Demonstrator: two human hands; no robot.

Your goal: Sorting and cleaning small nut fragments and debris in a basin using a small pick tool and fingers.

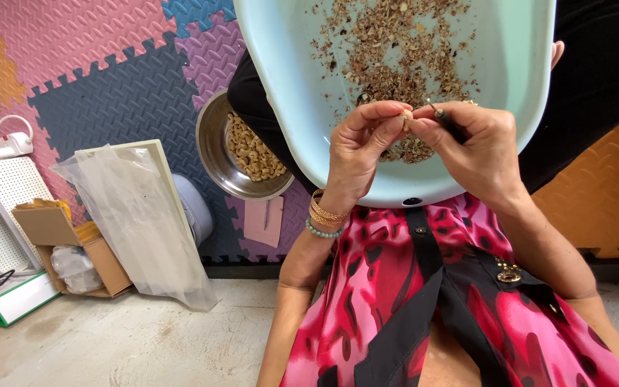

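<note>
So from my feed I'm looking straight down at a lap in a red, pink and black patterned dress (395, 287), with a pale mint plastic basin (288, 86) resting on it. The basin bottom is covered with brown flaky shell scraps (388, 43).

Off to the left of the basin, partly tucked under its rim, sits a round steel bowl (213, 143) with a heap of pale peeled cashew nuts (252, 150) in it. Nothing sits between the hands and the basin. Just below the bowl there's a small pink flat card (264, 221) on the mat. Further left: a clear plastic bag (137, 215) draped over a leaning board, an open cardboard box (66, 244), and white perforated panels (1, 208).

The floor is colourful interlocking foam mats (94, 72) in pink, navy, purple and orange, giving way to bare grey concrete (145, 337) nearer me.

The hands meet over the basin's near edge. The left hand (356, 147), bangles on the wrist, has its grip closed, thumb and fingers pinching a small pale nut (407, 115). The right hand (478, 143) has its grip closed around a thin dark tool (447, 122), whose tip is right at the nut.
</note>
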